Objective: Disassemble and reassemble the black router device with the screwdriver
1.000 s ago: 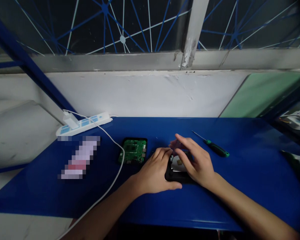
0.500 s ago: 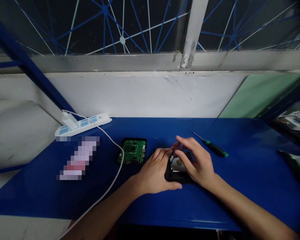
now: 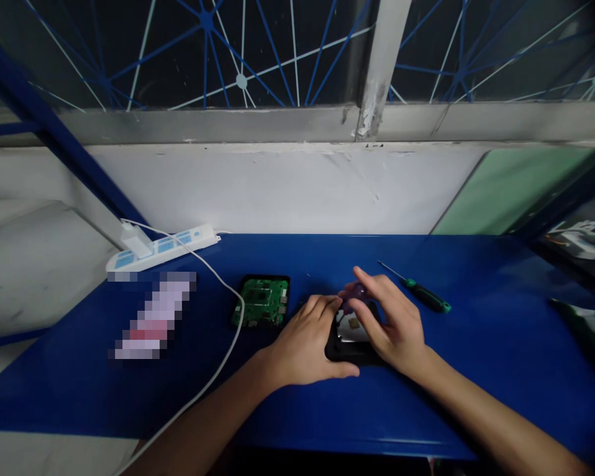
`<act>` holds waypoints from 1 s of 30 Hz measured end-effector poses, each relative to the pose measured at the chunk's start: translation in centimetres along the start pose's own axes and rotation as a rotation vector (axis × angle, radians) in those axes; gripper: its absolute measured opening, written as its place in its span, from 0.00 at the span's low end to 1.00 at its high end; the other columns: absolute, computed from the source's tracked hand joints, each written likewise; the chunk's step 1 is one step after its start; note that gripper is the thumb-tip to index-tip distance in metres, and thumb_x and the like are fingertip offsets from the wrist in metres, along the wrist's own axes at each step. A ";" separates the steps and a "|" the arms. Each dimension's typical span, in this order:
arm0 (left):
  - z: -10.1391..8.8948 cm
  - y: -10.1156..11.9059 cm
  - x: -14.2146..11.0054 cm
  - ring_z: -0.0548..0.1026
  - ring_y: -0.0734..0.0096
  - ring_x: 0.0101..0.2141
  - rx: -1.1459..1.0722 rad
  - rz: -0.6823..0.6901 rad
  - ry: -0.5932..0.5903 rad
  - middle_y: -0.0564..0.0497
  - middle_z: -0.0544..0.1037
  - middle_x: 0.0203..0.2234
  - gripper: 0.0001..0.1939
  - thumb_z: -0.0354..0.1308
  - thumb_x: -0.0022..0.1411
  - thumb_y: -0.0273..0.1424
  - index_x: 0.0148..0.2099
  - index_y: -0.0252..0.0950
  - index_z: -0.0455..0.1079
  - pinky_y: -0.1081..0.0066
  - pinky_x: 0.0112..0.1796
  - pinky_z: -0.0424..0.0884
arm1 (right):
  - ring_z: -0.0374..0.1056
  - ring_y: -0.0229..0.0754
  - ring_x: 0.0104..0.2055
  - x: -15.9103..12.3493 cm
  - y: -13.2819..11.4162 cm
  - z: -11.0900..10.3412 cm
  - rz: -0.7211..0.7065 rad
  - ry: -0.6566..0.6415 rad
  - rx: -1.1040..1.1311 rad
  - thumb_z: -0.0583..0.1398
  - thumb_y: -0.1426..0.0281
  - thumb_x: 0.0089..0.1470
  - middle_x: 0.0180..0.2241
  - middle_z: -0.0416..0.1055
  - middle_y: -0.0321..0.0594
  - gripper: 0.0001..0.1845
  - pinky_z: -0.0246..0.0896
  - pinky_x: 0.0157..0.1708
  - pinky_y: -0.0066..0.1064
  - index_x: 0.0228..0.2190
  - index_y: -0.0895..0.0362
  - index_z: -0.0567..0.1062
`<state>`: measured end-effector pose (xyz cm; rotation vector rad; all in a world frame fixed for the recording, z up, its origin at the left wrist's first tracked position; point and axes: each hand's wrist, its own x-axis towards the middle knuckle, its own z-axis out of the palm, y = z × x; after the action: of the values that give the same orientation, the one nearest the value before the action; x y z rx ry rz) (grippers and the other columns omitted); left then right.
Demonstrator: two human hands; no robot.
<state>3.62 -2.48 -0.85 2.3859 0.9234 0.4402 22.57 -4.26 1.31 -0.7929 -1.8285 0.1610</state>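
Observation:
A black plastic case (image 3: 338,349) with a silver metal plate (image 3: 350,328) inside lies on the blue table. My left hand (image 3: 305,344) is closed against the case's left side, thumb along its near edge and fingertips by its far left corner. Over the case, my right hand (image 3: 394,316) grips the purple handle of a screwdriver (image 3: 357,294) between thumb and fingers. Its shaft points down toward the far left corner, but the tip is hard to make out. Left of the case, a green circuit board (image 3: 264,299) sits in a second black shell.
Another screwdriver (image 3: 426,296), green and black, lies to the right. A white power strip (image 3: 163,248) stands at the back left, and a white cable (image 3: 233,344) crosses the table past the board. A blurred pinkish item (image 3: 153,317) lies at the left.
The purple handle shows more clearly now, and my right fingers have shifted slightly around it. My left hand keeps its hold on the case.

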 end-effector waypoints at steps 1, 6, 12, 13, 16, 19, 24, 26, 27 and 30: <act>0.0 0.0 0.0 0.58 0.40 0.64 0.002 -0.005 -0.006 0.39 0.63 0.63 0.54 0.75 0.47 0.48 0.68 0.41 0.51 0.43 0.62 0.60 | 0.72 0.45 0.40 0.0 0.1 0.0 -0.012 0.023 -0.006 0.62 0.78 0.61 0.40 0.75 0.42 0.32 0.73 0.38 0.40 0.63 0.47 0.65; -0.2 0.2 0.1 0.59 0.40 0.64 -0.005 -0.015 -0.014 0.41 0.63 0.63 0.53 0.75 0.48 0.47 0.69 0.45 0.51 0.40 0.61 0.61 | 0.71 0.46 0.39 0.1 0.5 -0.2 -0.001 0.043 -0.006 0.66 0.71 0.59 0.38 0.73 0.41 0.22 0.72 0.35 0.41 0.54 0.47 0.72; -0.1 0.0 0.1 0.61 0.41 0.62 0.007 0.005 0.005 0.40 0.66 0.60 0.52 0.75 0.46 0.48 0.66 0.41 0.54 0.44 0.61 0.61 | 0.73 0.47 0.48 0.3 -0.3 -0.2 0.035 -0.057 0.044 0.53 0.78 0.65 0.50 0.73 0.47 0.32 0.73 0.45 0.44 0.66 0.48 0.59; -0.1 0.0 0.1 0.61 0.41 0.62 0.007 0.004 0.003 0.40 0.65 0.61 0.52 0.75 0.46 0.48 0.67 0.41 0.54 0.44 0.61 0.62 | 0.73 0.46 0.46 0.3 -0.2 -0.1 0.014 -0.045 0.029 0.55 0.79 0.64 0.47 0.74 0.45 0.32 0.73 0.44 0.43 0.66 0.47 0.60; -0.1 0.0 0.1 0.60 0.40 0.63 0.009 0.001 -0.011 0.40 0.64 0.63 0.52 0.75 0.47 0.48 0.67 0.43 0.53 0.42 0.60 0.62 | 0.70 0.45 0.39 0.1 0.1 0.0 -0.012 0.010 -0.028 0.62 0.76 0.60 0.37 0.71 0.41 0.30 0.73 0.36 0.40 0.61 0.45 0.67; -0.1 0.0 0.1 0.60 0.39 0.63 0.012 0.003 -0.016 0.42 0.64 0.63 0.52 0.75 0.47 0.48 0.68 0.45 0.53 0.41 0.60 0.61 | 0.69 0.47 0.39 0.0 0.4 -0.1 0.012 0.011 -0.068 0.65 0.72 0.59 0.36 0.69 0.41 0.27 0.73 0.36 0.42 0.58 0.44 0.70; -0.2 0.0 0.2 0.61 0.41 0.62 0.001 0.019 0.004 0.42 0.65 0.61 0.53 0.75 0.46 0.47 0.68 0.44 0.52 0.43 0.61 0.61 | 0.73 0.47 0.49 0.0 -0.1 -0.3 0.039 -0.081 0.021 0.51 0.76 0.66 0.53 0.68 0.49 0.31 0.73 0.46 0.47 0.67 0.47 0.57; -0.2 0.0 0.1 0.61 0.41 0.62 0.006 0.015 0.005 0.41 0.65 0.61 0.53 0.76 0.46 0.48 0.68 0.43 0.53 0.44 0.61 0.62 | 0.73 0.47 0.49 0.0 -0.3 -0.2 0.027 -0.075 0.013 0.52 0.77 0.65 0.51 0.71 0.49 0.33 0.74 0.46 0.46 0.68 0.48 0.55; -0.2 0.0 0.1 0.61 0.41 0.62 0.009 0.014 0.005 0.41 0.65 0.61 0.53 0.76 0.46 0.48 0.68 0.42 0.53 0.44 0.61 0.61 | 0.73 0.47 0.48 0.0 -0.2 -0.2 0.018 -0.060 0.003 0.54 0.78 0.65 0.48 0.73 0.47 0.33 0.74 0.45 0.45 0.68 0.48 0.56; -0.1 0.0 0.1 0.59 0.41 0.64 0.015 0.012 -0.006 0.40 0.63 0.63 0.54 0.74 0.47 0.48 0.69 0.42 0.51 0.43 0.62 0.61 | 0.73 0.46 0.41 0.0 0.1 -0.1 -0.004 0.002 -0.009 0.61 0.77 0.61 0.39 0.74 0.42 0.32 0.74 0.39 0.41 0.63 0.46 0.64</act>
<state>3.59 -2.38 -0.79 2.4064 0.9128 0.4318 22.71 -4.21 1.32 -0.7951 -1.8301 0.1494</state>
